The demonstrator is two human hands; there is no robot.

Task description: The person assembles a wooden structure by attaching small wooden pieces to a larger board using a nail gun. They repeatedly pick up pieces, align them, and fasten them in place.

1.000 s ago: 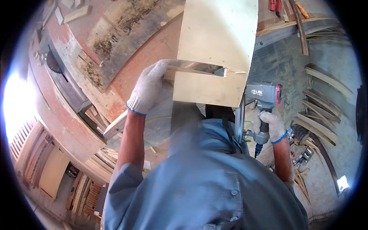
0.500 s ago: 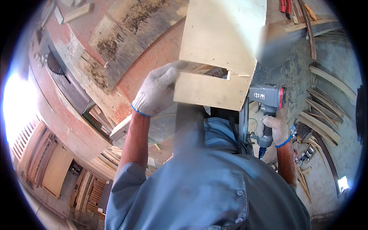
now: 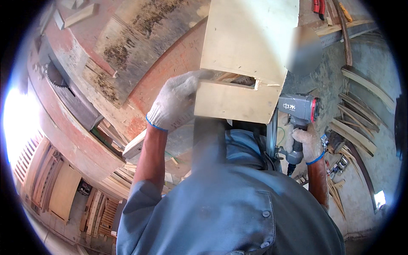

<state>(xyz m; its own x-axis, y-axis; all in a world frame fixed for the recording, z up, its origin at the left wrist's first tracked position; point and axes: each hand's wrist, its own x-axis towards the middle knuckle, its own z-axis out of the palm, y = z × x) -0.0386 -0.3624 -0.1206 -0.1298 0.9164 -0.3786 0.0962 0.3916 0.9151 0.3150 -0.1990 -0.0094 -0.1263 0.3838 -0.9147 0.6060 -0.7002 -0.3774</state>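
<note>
A pale plywood box (image 3: 236,102) with a rectangular slot across its upper face stands in front of my body. My left hand (image 3: 174,100), in a white knit glove, grips its left edge, with the fingertips reaching in at the slot's left end. In my gloved right hand (image 3: 309,142) is a grey pneumatic nail gun (image 3: 294,106), held by its handle at the box's right side. The gun's long narrow magazine runs down beside the box's near right corner. Whether its nose touches the wood is hidden.
A red-stained workbench (image 3: 170,63) spreads to the left, with a toothed saw blade (image 3: 55,76) on it. Curved wooden strips (image 3: 355,136) lie on the floor at right. Red-handled pliers (image 3: 318,8) and a metal ruler (image 3: 331,39) are at the far right.
The box and nail gun appear shifted very slightly to the right in view, while the bench shifts left. Both hands keep their holds.
</note>
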